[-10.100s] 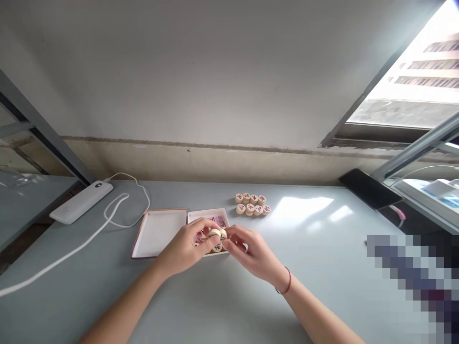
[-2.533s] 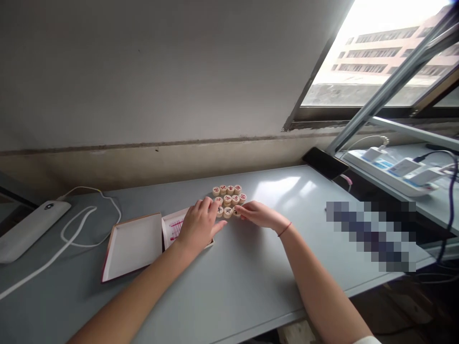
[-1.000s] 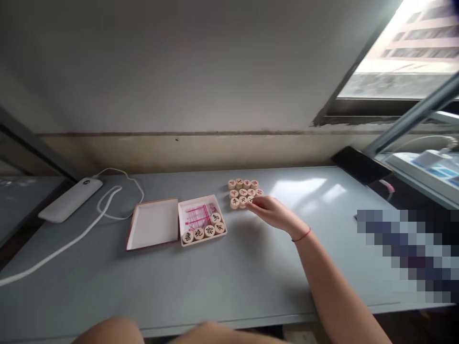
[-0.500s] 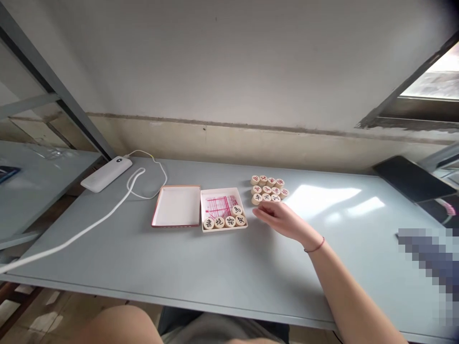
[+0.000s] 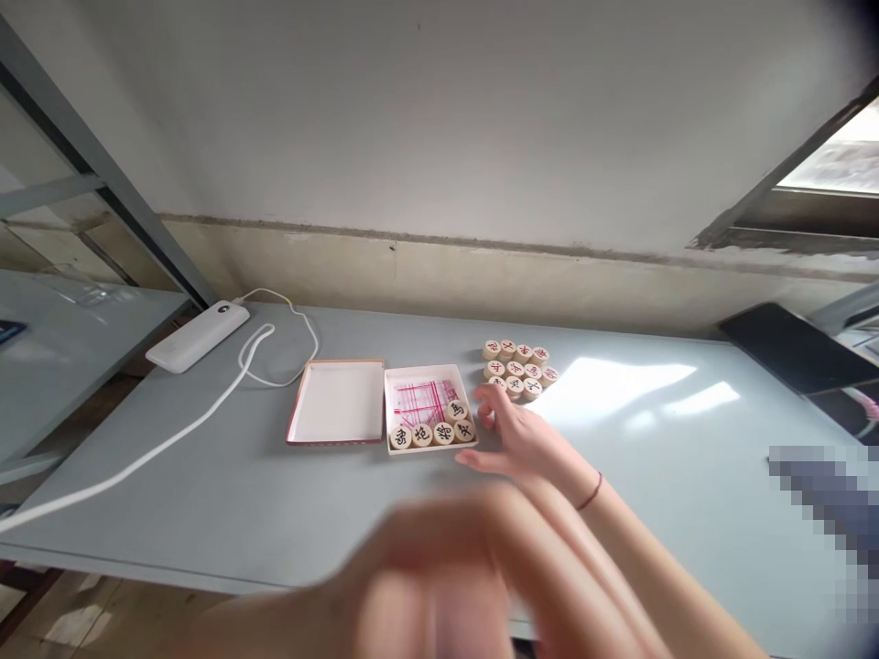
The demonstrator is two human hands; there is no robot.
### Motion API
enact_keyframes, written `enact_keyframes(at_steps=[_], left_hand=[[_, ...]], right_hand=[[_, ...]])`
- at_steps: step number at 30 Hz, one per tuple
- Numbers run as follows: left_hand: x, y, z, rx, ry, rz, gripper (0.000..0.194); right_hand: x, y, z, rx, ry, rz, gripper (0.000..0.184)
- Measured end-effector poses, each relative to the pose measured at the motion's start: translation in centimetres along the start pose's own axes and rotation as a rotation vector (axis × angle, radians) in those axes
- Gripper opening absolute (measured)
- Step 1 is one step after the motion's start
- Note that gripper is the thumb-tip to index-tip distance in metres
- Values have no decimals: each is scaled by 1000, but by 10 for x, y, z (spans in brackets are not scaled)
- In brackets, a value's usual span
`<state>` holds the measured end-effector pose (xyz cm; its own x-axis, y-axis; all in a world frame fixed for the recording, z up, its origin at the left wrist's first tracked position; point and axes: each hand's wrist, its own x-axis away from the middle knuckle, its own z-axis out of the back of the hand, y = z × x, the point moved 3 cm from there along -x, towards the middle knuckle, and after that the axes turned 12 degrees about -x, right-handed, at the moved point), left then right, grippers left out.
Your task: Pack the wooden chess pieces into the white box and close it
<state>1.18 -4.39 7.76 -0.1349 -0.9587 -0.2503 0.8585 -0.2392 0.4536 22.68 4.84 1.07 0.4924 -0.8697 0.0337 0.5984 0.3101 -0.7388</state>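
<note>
Head view: right hand (image 5: 526, 444) splayed beside xiangqi pieces (image 5: 515, 369).

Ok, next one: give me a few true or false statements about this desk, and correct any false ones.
The white box lid is empty: true.
The white box tray holds five black-lettered wooden chess pieces: true.
The right hand grips a chess piece: false, it is open beside the cluster of pieces, with no piece visible in it.
The power bank lies at the right end of the table: false, it lies at the left end.
</note>
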Motion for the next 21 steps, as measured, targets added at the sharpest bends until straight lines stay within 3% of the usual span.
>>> enact_keyframes(at_steps=[4, 7, 12, 21], left_hand=[[-70, -6, -28, 21, -23, -12, 37], [-93, -9, -56, -196, -85, -33, 29], [-85, 0, -87, -453, -254, -169, 26], [-84, 4, -90, -208, -169, -47, 14]], right_hand=[[-2, -1, -5, 30, 3, -8, 55], [-4, -3, -8, 78, 21, 3, 48], [-4, -4, -12, 117, 34, 39, 41], [-4, -2, -18, 81, 66, 98, 39]])
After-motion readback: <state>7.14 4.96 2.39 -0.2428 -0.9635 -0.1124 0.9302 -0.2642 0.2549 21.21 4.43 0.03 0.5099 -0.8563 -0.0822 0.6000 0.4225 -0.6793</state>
